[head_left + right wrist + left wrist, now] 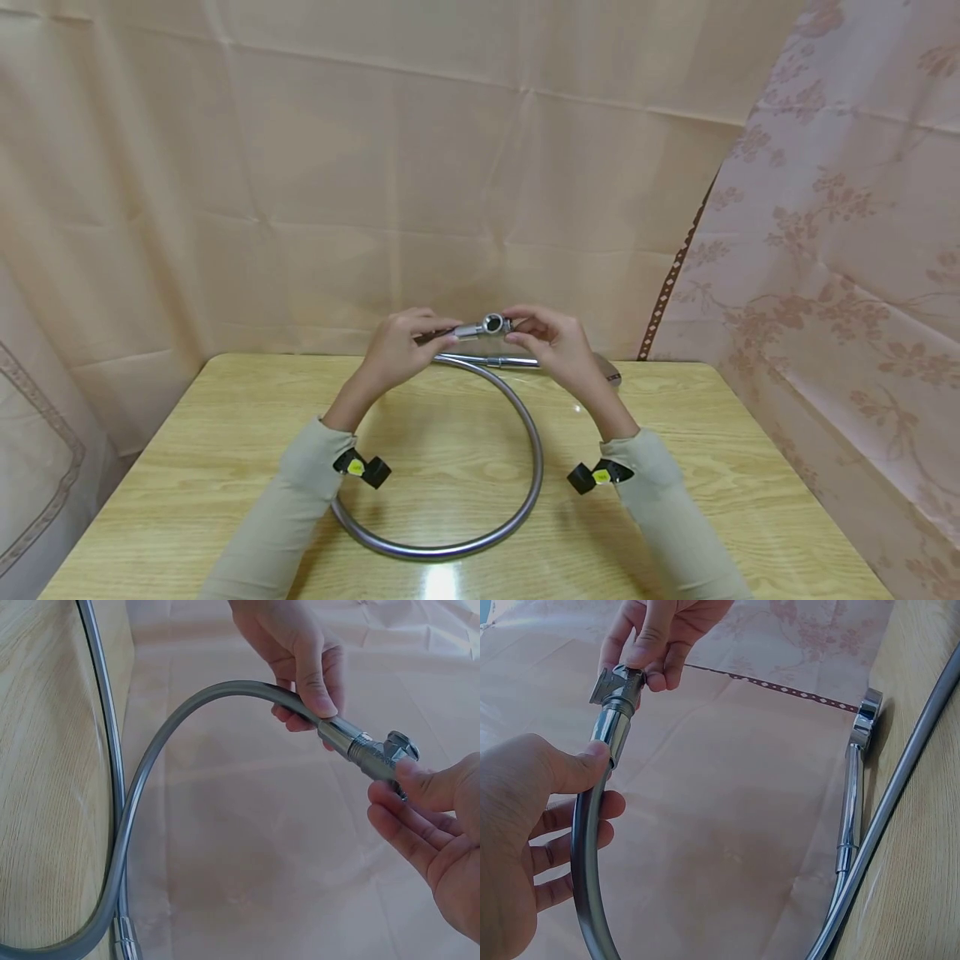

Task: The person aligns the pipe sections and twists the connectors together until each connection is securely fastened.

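Note:
A grey metallic shower hose (537, 450) lies looped on the table, one end lifted above the far edge. Near that raised end, my left hand (401, 343) pinches the hose just at its chrome end nut (611, 729), thumb on top. A chrome fitting (375, 759) with a short round side opening is joined to the nut. My right hand (553, 342) pinches the fitting's far end between thumb and fingers. Behind the hands lies a chrome hand shower (853, 780), its handle attached to the hose; my right hand partly hides it in the head view.
The wood-grain table (240, 433) ends just below the raised hands. A beige curtain (450, 192) hangs behind it, and a flowered pink curtain (840, 275) stands to the right. Each wrist carries a small black camera (377, 472).

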Demonstrator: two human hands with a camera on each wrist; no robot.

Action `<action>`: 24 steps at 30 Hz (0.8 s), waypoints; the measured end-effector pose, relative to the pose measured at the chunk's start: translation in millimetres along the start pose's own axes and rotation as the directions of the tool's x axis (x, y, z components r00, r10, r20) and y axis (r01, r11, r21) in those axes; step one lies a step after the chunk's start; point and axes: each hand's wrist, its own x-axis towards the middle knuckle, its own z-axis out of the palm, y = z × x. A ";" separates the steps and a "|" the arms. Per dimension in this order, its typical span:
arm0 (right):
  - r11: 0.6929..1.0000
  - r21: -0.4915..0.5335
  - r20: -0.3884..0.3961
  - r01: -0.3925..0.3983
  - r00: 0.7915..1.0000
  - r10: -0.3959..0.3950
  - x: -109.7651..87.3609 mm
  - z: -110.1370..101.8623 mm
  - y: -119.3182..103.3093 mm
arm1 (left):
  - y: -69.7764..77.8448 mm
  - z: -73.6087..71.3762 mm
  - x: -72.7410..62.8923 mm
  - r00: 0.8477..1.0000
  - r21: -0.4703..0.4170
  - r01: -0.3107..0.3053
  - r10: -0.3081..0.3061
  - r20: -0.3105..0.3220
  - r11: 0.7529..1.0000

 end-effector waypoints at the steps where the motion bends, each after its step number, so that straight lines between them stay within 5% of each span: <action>1: 1.000 0.006 0.003 0.005 1.000 -0.005 -0.2 0.0 0.2 | -0.1 0.1 0.0 1.000 0.001 0.001 -0.001 -0.001 1.000; 14: 0.997 -0.074 -0.013 0.038 0.999 -0.039 -2.2 0.2 1.0 | -0.6 1.2 0.1 1.000 -0.022 0.012 -0.012 -0.001 1.000; 24: 0.991 -0.129 -0.017 -0.020 1.000 0.018 -0.8 -1.4 -3.0 | -0.5 0.8 0.4 1.000 -0.018 0.006 -0.006 -0.003 1.000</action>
